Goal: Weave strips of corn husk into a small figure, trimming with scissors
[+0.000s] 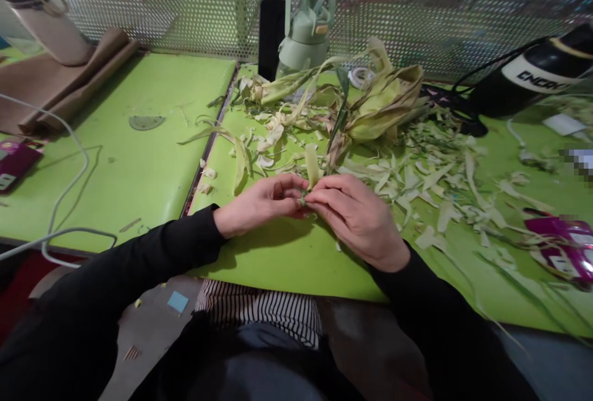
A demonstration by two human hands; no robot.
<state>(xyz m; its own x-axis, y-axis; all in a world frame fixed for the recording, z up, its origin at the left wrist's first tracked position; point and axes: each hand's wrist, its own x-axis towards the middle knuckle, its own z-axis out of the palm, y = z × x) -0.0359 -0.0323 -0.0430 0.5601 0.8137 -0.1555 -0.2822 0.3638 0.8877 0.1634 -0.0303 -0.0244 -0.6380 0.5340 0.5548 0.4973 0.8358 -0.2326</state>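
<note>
1 left hand (259, 204) and 1 right hand (359, 220) pinch a small green piece (303, 199) at dial centre, each grip closed at the fingertips, above the lime desk (287, 265). Husk scraps (433, 178) litter 2 o'clock; a pale-green bottle (303, 50) stands at 12, a perforated screen (194, 12) behind; grey floor (157, 333) shows at 7.

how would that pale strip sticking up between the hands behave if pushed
The pale strip is probably slightly stiff, since it stands upright by the right hand. It looks thin, so it should be light and likely bend easily. It may split lengthwise, judging by the narrow shreds strewn on the table.
</note>
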